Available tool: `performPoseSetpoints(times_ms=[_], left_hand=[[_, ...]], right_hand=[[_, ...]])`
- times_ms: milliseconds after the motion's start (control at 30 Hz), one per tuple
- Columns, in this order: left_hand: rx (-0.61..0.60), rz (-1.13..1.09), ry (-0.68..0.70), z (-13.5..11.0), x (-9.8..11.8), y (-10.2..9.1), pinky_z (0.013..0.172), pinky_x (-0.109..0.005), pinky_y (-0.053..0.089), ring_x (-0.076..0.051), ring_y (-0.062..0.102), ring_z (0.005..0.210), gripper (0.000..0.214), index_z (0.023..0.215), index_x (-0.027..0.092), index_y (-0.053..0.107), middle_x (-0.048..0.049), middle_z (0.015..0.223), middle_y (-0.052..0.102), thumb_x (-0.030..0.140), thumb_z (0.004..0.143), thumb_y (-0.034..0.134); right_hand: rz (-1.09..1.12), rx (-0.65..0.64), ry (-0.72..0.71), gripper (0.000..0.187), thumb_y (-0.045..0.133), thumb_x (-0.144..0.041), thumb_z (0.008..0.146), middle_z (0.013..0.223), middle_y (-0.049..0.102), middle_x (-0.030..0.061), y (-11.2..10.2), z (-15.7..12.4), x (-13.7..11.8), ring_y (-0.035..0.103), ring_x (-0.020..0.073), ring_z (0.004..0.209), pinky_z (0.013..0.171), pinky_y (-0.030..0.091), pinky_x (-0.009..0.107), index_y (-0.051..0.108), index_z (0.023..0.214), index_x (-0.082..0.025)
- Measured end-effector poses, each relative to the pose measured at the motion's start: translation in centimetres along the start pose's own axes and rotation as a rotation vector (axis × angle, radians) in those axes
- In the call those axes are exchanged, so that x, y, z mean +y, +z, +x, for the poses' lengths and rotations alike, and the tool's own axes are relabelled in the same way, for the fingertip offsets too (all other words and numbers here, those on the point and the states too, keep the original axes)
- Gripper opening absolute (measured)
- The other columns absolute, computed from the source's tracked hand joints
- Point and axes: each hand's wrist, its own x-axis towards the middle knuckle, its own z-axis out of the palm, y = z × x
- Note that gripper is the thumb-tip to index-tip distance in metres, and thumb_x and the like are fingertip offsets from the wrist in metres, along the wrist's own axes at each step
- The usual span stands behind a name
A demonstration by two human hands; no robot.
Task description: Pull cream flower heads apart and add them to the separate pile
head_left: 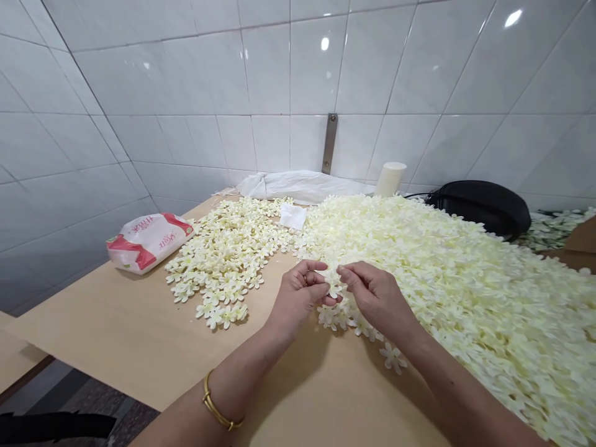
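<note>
My left hand (298,297) is closed in a pinch on a small white artificial flower (334,287) with a pale yellow centre. Thumb and forefinger of my right hand (376,297) are pressed together just beside that flower; what lies between them is too small to make out. A large heap of similar flowers (447,273) spreads under and to the right of my right hand. To the left, a smaller, flatter pile of flowers (228,248) lies on the wooden table (139,329). One loose flower (393,357) rests below my right wrist.
A pink and white tissue pack (149,241) lies at the table's left. Between the piles is a white slip of paper (293,216). Along the tiled wall are white plastic sheeting (302,184), a cream cylindrical container (390,179) and a black bag (487,208). Brown cardboard (582,245) stands far right.
</note>
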Motion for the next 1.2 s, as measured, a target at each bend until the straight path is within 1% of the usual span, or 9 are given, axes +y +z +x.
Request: performPoseSetpoints(times_ms=[167,333,467,600,700,800,933,1067,1200], left_hand=[[0.021,0.065,0.055,-0.39,0.22,0.11,0.055,-0.023,0.047,-0.009,0.056,0.047,0.027,0.081,0.015,0.053,0.0065,0.052,0.053,0.018,0.058,0.068],[-0.018,0.074,-0.006,-0.19,-0.25,0.15,0.046,-0.022,0.043,-0.011,0.055,0.043,0.026,0.072,0.015,0.053,0.0035,0.048,0.055,0.027,0.058,0.071],[-0.076,0.038,-0.064,0.11,-0.54,-0.01,0.048,-0.021,0.043,-0.010,0.055,0.047,0.020,0.062,0.013,0.055,-0.0002,0.050,0.057,0.026,0.059,0.069],[-0.008,0.112,0.014,0.12,-0.48,-0.16,0.045,-0.020,0.039,-0.007,0.048,0.041,0.015,0.057,0.013,0.054,0.0020,0.044,0.052,0.022,0.062,0.064],[-0.036,0.134,0.024,0.07,-0.46,-0.19,0.043,-0.020,0.037,-0.007,0.045,0.038,0.016,0.057,0.014,0.053,0.0024,0.043,0.051,0.024,0.064,0.063],[-0.106,0.055,-0.009,0.11,-0.52,-0.18,0.044,-0.020,0.039,-0.008,0.049,0.042,0.017,0.059,0.013,0.055,0.0005,0.049,0.056,0.027,0.064,0.064],[-0.107,-0.006,-0.015,0.17,-0.53,-0.15,0.045,-0.020,0.040,-0.008,0.052,0.046,0.019,0.062,0.012,0.056,0.0001,0.055,0.057,0.028,0.063,0.067],[-0.083,0.058,0.004,-0.12,-0.29,0.09,0.045,-0.020,0.040,-0.008,0.051,0.045,0.022,0.065,0.013,0.056,0.0004,0.055,0.058,0.032,0.065,0.066],[-0.063,0.163,0.047,-0.41,-0.12,0.33,0.047,-0.020,0.040,-0.007,0.049,0.045,0.016,0.062,0.012,0.055,0.0014,0.052,0.056,0.024,0.063,0.065]], right_hand=[[0.298,-0.211,0.095,0.029,0.047,-0.039,0.079,0.061,0.057,0.0016,0.42,-0.08,-0.33,0.049,0.0145,0.058,0.054,0.037,0.026,0.060,0.065,-0.017],[0.314,-0.068,0.152,0.029,0.048,-0.039,0.079,0.054,0.047,-0.0015,0.82,-0.37,-0.43,0.040,0.0115,0.052,0.050,0.033,0.024,0.053,0.060,-0.017],[0.336,-0.034,0.161,0.031,0.047,-0.039,0.080,0.053,0.043,-0.0029,0.95,-0.35,-0.39,0.039,0.0106,0.052,0.049,0.034,0.024,0.046,0.057,-0.018],[0.513,-0.132,0.197,0.031,0.051,-0.044,0.077,0.056,0.047,-0.0026,0.97,-0.25,-0.44,0.044,0.0108,0.054,0.052,0.038,0.023,0.049,0.061,-0.018],[0.607,-0.178,0.239,0.026,0.060,-0.042,0.071,0.056,0.051,-0.0030,0.92,-0.22,-0.45,0.046,0.0106,0.054,0.051,0.038,0.023,0.051,0.067,-0.018],[0.610,-0.122,0.266,0.026,0.061,-0.040,0.071,0.055,0.052,-0.0027,0.84,-0.15,-0.28,0.047,0.0100,0.054,0.052,0.039,0.022,0.052,0.063,-0.017],[0.624,-0.073,0.238,0.028,0.058,-0.041,0.074,0.055,0.052,-0.0018,0.76,-0.05,0.01,0.049,0.0104,0.054,0.055,0.041,0.023,0.054,0.060,-0.016],[0.526,-0.054,0.191,0.033,0.054,-0.042,0.078,0.053,0.053,-0.0007,0.77,-0.18,-0.15,0.050,0.0113,0.054,0.054,0.040,0.023,0.055,0.058,-0.016],[0.413,-0.033,0.186,0.037,0.053,-0.045,0.078,0.047,0.052,-0.0007,0.85,-0.35,-0.41,0.050,0.0112,0.048,0.050,0.038,0.023,0.054,0.054,-0.016]])
